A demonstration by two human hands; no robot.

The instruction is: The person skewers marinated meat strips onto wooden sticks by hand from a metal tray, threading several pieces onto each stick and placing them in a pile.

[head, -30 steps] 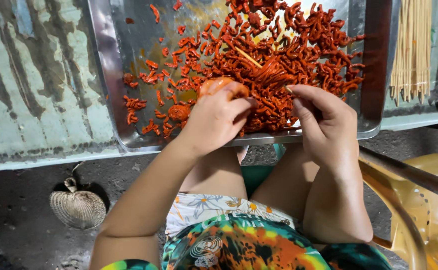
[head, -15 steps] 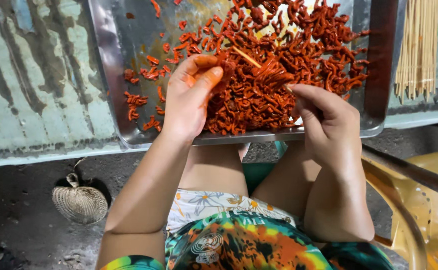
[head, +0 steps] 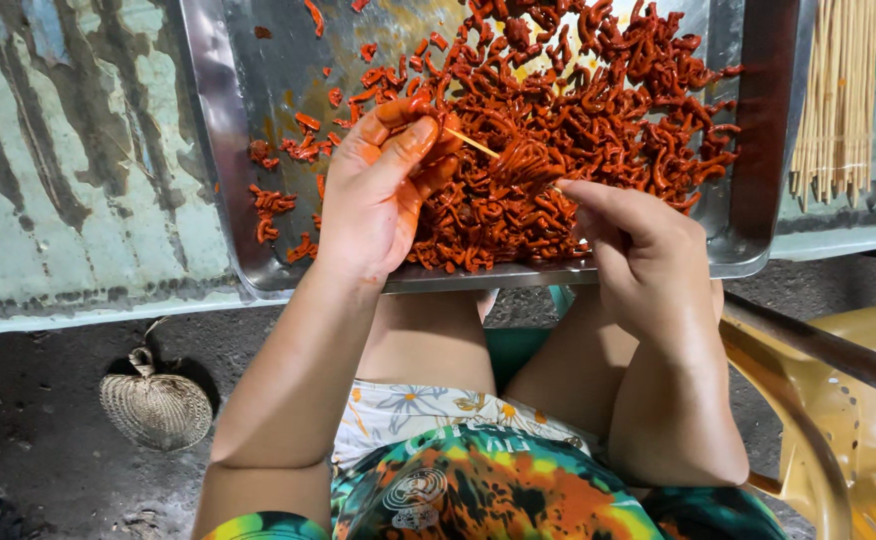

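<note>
The left hand [head: 383,190] is curling, pinching red meat strips [head: 558,130] over the steel tray [head: 228,150]; the right hand [head: 638,245] is gripping a thin wooden skewer [head: 473,143], fist closed.

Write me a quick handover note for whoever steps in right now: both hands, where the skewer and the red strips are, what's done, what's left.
Left hand: sauce-stained, pinching a red strip onto the tip of the thin wooden skewer.
Right hand: closed on the skewer's other end, over the near edge of the metal tray.
Things: heap of red marinated strips fills the tray's right half; bundle of spare skewers lies right of the tray.
Done: a few strips are bunched on the skewer.
Left: most of the heap is unthreaded. No finished skewers are in view.
</note>
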